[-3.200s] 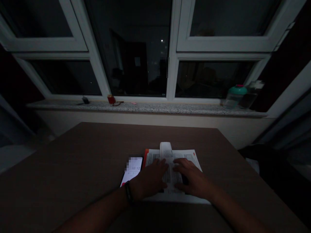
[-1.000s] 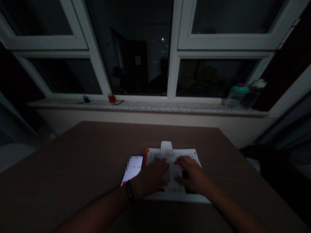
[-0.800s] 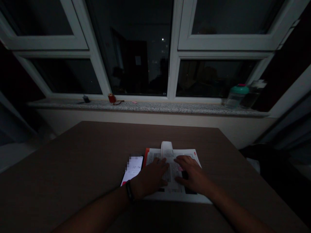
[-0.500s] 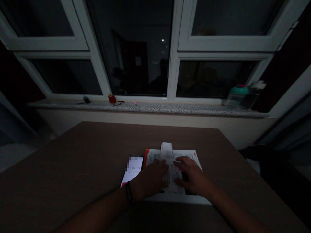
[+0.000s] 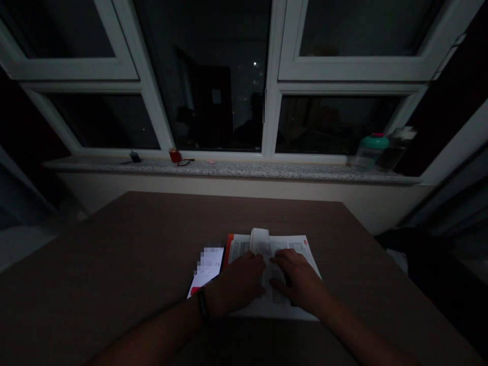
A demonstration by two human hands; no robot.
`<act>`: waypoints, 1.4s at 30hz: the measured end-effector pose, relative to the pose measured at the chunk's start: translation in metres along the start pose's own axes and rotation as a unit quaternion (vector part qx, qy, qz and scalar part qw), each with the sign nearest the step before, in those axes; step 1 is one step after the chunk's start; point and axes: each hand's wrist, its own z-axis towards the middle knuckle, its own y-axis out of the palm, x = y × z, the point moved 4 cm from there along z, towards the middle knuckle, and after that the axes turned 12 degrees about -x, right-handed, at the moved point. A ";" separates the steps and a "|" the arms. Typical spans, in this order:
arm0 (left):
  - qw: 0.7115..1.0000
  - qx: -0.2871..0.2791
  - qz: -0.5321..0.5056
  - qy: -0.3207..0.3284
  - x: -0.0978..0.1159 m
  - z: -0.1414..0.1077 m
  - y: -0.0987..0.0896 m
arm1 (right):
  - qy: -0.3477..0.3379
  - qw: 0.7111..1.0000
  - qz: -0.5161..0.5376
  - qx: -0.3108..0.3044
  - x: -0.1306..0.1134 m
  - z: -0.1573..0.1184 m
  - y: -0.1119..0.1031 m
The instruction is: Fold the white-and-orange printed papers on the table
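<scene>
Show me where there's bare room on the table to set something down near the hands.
Bare brown tabletop spreads left of the lit phone, with a narrower strip right of the open book. It's crowded where the left hand and right hand rest on the book, beside the phone.

An open book [image 5: 284, 246] of densely printed pages lies flat on the brown counter [image 5: 114, 254], its orange-red cover [image 5: 227, 251] showing along the left edge, a white curled sheet [image 5: 260, 236] rising at the top middle.
</scene>
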 end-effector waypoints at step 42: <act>1.000 0.005 -0.020 0.015 -0.001 0.004 0.009 | 0.019 0.999 -0.043 0.004 0.009 0.007 0.006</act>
